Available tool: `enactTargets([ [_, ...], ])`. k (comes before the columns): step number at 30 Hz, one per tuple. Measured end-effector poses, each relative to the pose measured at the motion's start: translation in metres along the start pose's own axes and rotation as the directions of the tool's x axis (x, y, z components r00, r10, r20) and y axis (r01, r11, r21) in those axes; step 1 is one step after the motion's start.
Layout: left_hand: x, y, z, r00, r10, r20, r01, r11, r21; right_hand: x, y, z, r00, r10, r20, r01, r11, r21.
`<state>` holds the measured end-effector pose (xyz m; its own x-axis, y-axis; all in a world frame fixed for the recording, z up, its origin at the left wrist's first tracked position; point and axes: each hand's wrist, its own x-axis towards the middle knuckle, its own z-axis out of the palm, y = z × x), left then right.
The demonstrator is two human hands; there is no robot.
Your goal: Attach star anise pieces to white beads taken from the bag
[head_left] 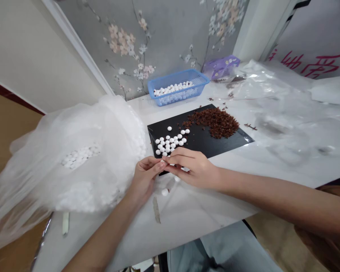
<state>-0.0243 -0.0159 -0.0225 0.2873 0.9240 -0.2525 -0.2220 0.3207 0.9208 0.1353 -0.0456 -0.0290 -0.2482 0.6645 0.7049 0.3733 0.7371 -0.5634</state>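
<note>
Bench (198, 219) finish is smooth with slight sheen; blue basket (181, 96) at its back edge, perforated plastic. White beads (167, 142) smooth, brown pieces (219, 122) rough and matt. Film (257, 85) toward the right edge is creased, glossy plastic; netting (28, 162) over the left edge, sheer.

One small white ball (162, 161) – rounded, partly hidden – is held by the black mat's (197, 142) near left corner; loose white balls (167, 142) cluster toward its left edge.

Left and right grips meeting at the fingertips (158, 167).
Left forearm (113, 228) slants up from below, the left grip (144, 175) closed in a pinch; right forearm (263, 194) reaches in from the side, the right grip (197, 168) with knuckles upward, fingers bent.
</note>
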Motion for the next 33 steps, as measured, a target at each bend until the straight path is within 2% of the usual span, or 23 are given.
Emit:
enactTargets([
  [4,0.001,0.0,0.0,1.0,0.027,0.008,-0.027,1.0,0.006,0.005,0.0,-0.001,0.996,-0.033,0.083,0.041,0.994,-0.103],
  [7,-0.001,0.004,0.001,0.997,0.067,0.045,-0.07,0.995,0.077,0.009,0.003,-0.008,0.992,-0.013,0.129,0.024,0.996,-0.081],
  [9,-0.004,0.009,0.002,0.99,0.135,0.044,-0.141,0.971,0.194,0.012,0.012,-0.02,0.991,0.05,0.122,-0.046,0.998,-0.036],
  [11,-0.009,0.013,0.002,0.973,0.23,0.02,-0.224,0.921,0.32,0.016,0.029,-0.036,0.981,0.183,0.067,-0.18,0.982,-0.053],
  [14,-0.02,0.014,-0.001,0.961,0.276,-0.009,-0.248,0.875,0.415,0.022,0.058,-0.057,0.937,0.347,-0.028,-0.343,0.906,-0.25],
  [17,-0.034,0.009,-0.009,0.969,0.244,0.043,-0.231,0.828,0.511,0.025,0.078,-0.063,0.918,0.393,0.057,-0.336,0.846,-0.414],
  [19,-0.044,0.006,-0.015,0.947,0.292,0.137,-0.309,0.705,0.638,0.023,0.082,-0.06,0.915,0.394,0.081,-0.317,0.831,-0.457],
  [20,-0.048,0.005,-0.017,0.923,0.325,0.207,-0.371,0.604,0.705,0.022,0.082,-0.057,0.914,0.4,0.07,-0.324,0.822,-0.468],
  [23,-0.058,0.003,-0.02,0.799,0.4,0.45,-0.554,0.198,0.808,0.017,0.081,-0.05,0.894,0.448,0.022,-0.385,0.791,-0.475],
  [25,-0.061,0.002,-0.02,0.729,0.394,0.56,-0.596,-0.039,0.802,0.015,0.082,-0.049,0.88,0.475,0.033,-0.406,0.785,-0.467],
  [26,-0.062,0.001,-0.02,0.712,0.389,0.584,-0.59,-0.12,0.799,0.015,0.082,-0.049,0.876,0.48,0.043,-0.409,0.787,-0.461],
  [28,-0.061,-0.001,-0.021,0.709,0.378,0.595,-0.558,-0.214,0.802,0.016,0.083,-0.05,0.875,0.481,0.056,-0.411,0.798,-0.441],
  [33,-0.061,-0.007,-0.022,0.728,0.363,0.582,-0.498,-0.305,0.812,0.015,0.086,-0.053,0.874,0.485,0.034,-0.455,0.84,-0.295],
])
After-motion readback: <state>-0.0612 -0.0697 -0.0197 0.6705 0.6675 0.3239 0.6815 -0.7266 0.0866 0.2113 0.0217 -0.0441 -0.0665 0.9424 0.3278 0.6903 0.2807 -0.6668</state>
